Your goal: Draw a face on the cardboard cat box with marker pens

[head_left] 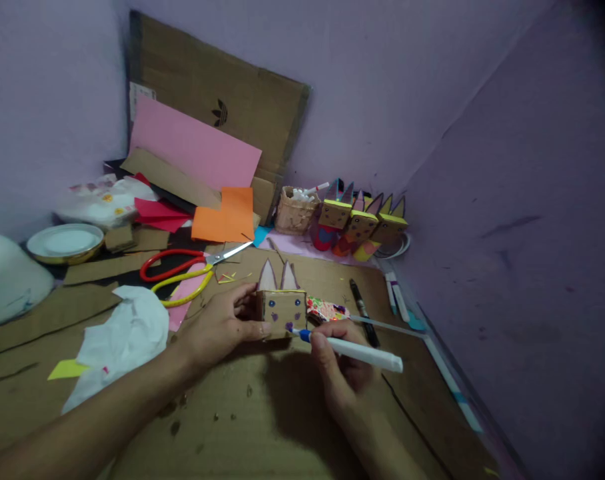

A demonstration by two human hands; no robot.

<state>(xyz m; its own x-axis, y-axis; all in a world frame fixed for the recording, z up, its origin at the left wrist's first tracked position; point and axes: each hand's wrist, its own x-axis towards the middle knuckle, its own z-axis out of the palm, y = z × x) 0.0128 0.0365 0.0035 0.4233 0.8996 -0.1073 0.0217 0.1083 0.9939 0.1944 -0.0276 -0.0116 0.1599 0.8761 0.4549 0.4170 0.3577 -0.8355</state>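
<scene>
A small cardboard animal head with two pointed ears, eyes and purple marks faces me over the cardboard sheet. My left hand grips its left side, thumb in front and fingers behind. In my right hand is a white marker with a blue grip, and its tip meets or nearly meets a purple mark low on the face. Just behind the head lies a piece with a colourful floral pattern, partly hidden. To the right rests a black marker.
Scissors with red and yellow handles lie behind my left hand, near crumpled white tissue. At the back stand a basket of markers and several finished-looking animal figures. Orange paper and a large cardboard piece lean nearby.
</scene>
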